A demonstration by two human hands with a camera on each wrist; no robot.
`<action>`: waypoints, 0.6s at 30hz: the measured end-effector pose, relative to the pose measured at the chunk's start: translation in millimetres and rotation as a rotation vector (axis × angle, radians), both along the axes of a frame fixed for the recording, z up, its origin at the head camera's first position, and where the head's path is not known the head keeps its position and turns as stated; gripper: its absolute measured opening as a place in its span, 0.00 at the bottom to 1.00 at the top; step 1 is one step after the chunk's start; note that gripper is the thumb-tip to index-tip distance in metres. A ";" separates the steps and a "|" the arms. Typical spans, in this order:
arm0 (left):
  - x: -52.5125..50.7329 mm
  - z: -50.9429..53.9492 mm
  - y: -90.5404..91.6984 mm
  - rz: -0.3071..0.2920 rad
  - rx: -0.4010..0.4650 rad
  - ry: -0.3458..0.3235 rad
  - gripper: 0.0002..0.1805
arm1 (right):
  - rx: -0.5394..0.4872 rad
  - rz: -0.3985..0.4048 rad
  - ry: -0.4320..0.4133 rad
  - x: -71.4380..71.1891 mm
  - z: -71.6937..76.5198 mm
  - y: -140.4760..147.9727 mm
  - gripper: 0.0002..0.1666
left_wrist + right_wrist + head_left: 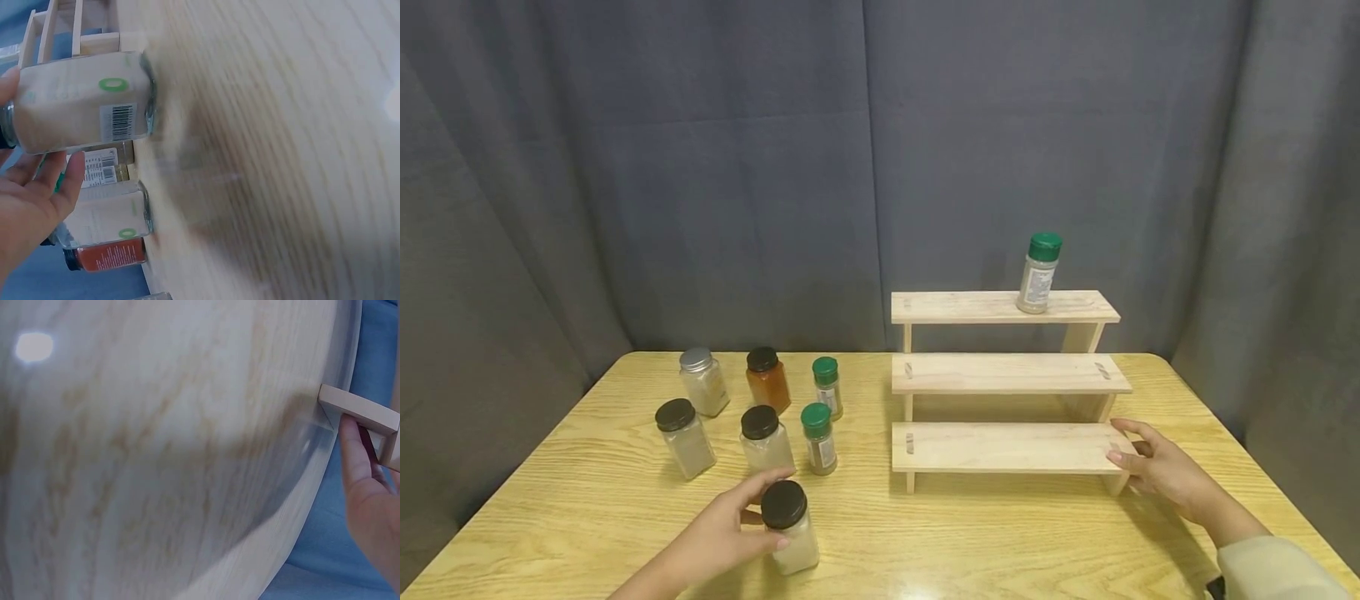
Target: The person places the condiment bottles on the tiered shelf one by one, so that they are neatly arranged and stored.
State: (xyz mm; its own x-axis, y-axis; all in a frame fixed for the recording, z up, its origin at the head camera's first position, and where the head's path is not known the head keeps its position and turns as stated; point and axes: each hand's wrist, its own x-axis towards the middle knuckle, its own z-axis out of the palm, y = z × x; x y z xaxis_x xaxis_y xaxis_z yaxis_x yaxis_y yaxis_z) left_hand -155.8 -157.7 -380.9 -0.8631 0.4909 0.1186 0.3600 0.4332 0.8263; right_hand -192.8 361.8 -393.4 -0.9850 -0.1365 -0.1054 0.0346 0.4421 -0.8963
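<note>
My left hand grips a square glass jar with a black lid and pale contents, near the table's front edge. In the left wrist view that jar shows a barcode, with fingers around its lid end; whether its base touches the table I cannot tell. A three-step wooden rack stands at the right, one green-capped shaker upright on its top step. My right hand holds the right end of the lowest step, its fingers against the wood in the right wrist view.
Left of the rack stand a silver-lidded jar, an orange-red jar, two pale black-lidded jars and two green-capped shakers. Grey curtains hang behind the wooden table and at its sides.
</note>
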 end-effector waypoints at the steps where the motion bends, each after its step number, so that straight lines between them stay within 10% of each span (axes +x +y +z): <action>1: 0.7 -0.3 0.3 0.001 0.003 -0.007 0.37 | 0.000 -0.001 0.000 0.0 -0.2 0.1 0.42; 18: 9.9 -9.2 7.2 0.072 0.082 0.041 0.37 | -0.007 0.018 -0.002 -0.5 -1.0 0.5 0.41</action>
State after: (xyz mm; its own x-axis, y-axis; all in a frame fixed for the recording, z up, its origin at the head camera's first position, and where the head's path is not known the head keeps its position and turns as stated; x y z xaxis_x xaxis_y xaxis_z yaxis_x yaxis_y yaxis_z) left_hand -145.8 -150.5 -390.1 -0.8894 0.4149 0.1920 0.3649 0.3910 0.8450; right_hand -193.2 362.3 -394.4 -0.9821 -0.1554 -0.1062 0.0283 0.4361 -0.8994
